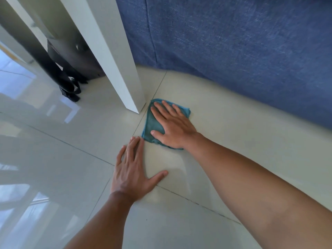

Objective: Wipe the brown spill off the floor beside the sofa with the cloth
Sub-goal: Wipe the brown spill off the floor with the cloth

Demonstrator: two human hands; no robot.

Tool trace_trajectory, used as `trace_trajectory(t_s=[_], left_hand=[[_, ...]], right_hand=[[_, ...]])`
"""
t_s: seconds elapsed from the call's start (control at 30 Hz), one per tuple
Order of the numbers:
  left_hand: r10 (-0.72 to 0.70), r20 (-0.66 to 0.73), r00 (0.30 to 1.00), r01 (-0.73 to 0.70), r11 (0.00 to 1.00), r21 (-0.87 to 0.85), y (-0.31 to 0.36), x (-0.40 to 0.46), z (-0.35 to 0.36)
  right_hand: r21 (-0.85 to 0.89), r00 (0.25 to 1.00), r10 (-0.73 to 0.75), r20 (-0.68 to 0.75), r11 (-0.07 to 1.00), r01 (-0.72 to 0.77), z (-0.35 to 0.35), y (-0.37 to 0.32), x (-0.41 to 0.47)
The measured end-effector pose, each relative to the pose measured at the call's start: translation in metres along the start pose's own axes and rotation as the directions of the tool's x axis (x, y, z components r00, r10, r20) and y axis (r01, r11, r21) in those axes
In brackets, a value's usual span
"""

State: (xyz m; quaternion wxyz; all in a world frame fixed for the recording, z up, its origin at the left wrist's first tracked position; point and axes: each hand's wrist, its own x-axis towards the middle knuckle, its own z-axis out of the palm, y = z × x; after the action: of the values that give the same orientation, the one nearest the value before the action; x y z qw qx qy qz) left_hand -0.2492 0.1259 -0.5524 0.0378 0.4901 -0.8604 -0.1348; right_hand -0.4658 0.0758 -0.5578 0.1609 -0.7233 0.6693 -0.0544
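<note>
Down on the pale tiled floor (224, 126), the right hand (174, 126) lies flat on a folded teal cloth (152, 123), its fingers spread and its palm pressing the fabric to the tile. The cloth sits where two grout lines cross, with one corner just beside the foot of a white desk leg (125, 83) that slants down from the upper left. That leg stands close against the cloth's far-left side and hems in that edge.

Behind the cloth, the blue sofa (242, 51) fills the upper right; its fabric base meets the floor a little way beyond the fingertips, leaving a strip of bare tile between sofa and cloth. The left hand (133, 171) rests open on the floor nearer the camera, fingers spread and thumb out to the right, its fingertips almost at the cloth's near corner but holding nothing. Both bare forearms reach in from the bottom edge.

Farther left, past the white leg, dark slanted supports (53, 69) and a crumpled black object (71, 92) stand on the glossy tile, well apart from the hands. No brown mark shows on the tile around the cloth; whether any lies under it cannot be told.
</note>
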Motion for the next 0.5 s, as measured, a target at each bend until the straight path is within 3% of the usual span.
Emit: trace_trajectory(t_s=[0.17,0.33,0.5], left_hand=[[0.002,0.013,1.000,-0.002,1.000,0.027,0.000,-0.003,0.001],[0.011,0.008,1.000,-0.011,0.999,0.037,0.001,-0.003,-0.001],[0.020,-0.006,1.000,-0.020,1.000,0.013,0.000,-0.005,0.002]], right_hand=[[-0.027,1.000,0.025,-0.008,0.999,-0.025,0.001,0.015,-0.044],[0.001,0.972,0.227,-0.061,0.974,-0.227,0.005,0.025,-0.110],[0.078,0.885,0.448,-0.126,0.894,-0.441,0.022,0.000,-0.166]])
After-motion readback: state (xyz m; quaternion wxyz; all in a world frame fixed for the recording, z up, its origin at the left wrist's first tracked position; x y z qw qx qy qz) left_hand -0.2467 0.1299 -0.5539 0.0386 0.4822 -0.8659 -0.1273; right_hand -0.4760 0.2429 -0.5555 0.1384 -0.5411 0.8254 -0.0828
